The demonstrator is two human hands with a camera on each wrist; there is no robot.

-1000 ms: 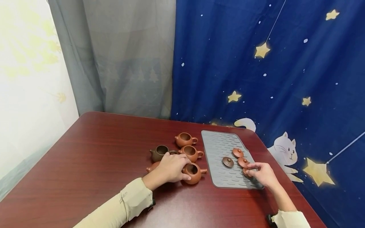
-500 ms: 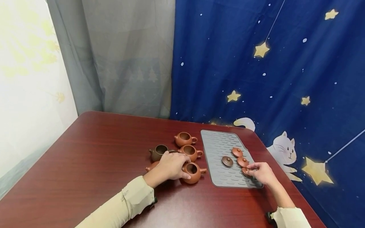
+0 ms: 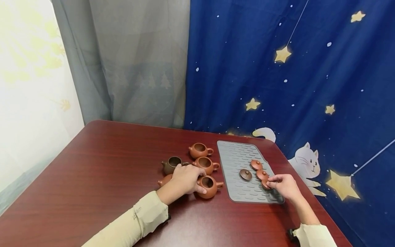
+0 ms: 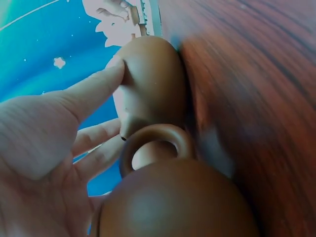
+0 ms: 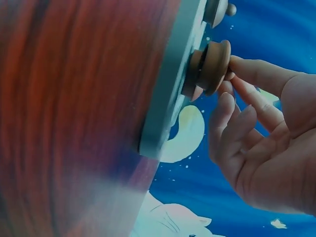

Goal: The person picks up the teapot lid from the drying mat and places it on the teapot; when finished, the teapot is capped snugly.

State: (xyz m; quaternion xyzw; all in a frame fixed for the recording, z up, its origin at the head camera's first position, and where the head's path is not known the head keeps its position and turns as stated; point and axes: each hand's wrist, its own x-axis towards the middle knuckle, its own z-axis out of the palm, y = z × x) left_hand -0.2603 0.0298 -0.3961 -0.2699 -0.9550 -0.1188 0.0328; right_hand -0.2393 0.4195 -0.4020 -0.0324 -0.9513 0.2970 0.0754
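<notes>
My left hand (image 3: pixel 186 179) grips an orange-brown clay teapot (image 3: pixel 210 192) without a lid, at the near right of a cluster of teapots. In the left wrist view its thumb presses that teapot's body (image 4: pixel 155 74), near the spout, with fingers on the far side. Over the grey mat, my right hand (image 3: pixel 287 187) pinches the knob of an orange-brown teapot lid (image 3: pixel 264 185) between thumb and fingertips. This lid overlaps a second orange lid (image 3: pixel 262 175); a third orange lid (image 3: pixel 256 165) and a dark brown one (image 3: pixel 246 175) lie close by.
Two more orange teapots (image 3: pixel 199 150) and a dark teapot (image 3: pixel 170 166) stand behind the left hand. Another orange teapot (image 3: pixel 165 180) is mostly hidden under it. The grey ridged mat (image 3: pixel 243 196) lies along the right side of the reddish table (image 3: pixel 108 161), before a blue star-patterned curtain (image 3: pixel 234 68).
The right fingers have closed in on the nearest lid's knob, and that lid has shifted slightly and shows more. My left hand stays on the teapot, almost unmoved.
</notes>
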